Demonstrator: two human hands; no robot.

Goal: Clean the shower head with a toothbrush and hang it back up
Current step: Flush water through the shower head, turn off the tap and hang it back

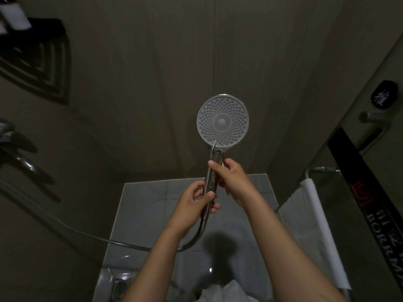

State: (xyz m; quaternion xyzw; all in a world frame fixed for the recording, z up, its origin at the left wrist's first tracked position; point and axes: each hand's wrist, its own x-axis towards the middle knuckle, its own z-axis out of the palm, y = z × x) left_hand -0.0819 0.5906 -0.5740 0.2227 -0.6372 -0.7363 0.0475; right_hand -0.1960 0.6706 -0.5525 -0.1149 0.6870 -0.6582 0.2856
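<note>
I am gripping the shower head upright by its handle, right hand above left hand, nozzles facing me.

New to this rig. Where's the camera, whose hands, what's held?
No machine: one wide-angle camera on a person's head looks down at their bare arms in a shower stall. The left hand grips the shower head low on its handle; the right hand grips higher. Its nozzle face points at the camera. A metal hose trails left. A thin pale stick along the handle may be the toothbrush; too small to tell. Below are floor tiles, a drain and a white towel on a rail.
</note>
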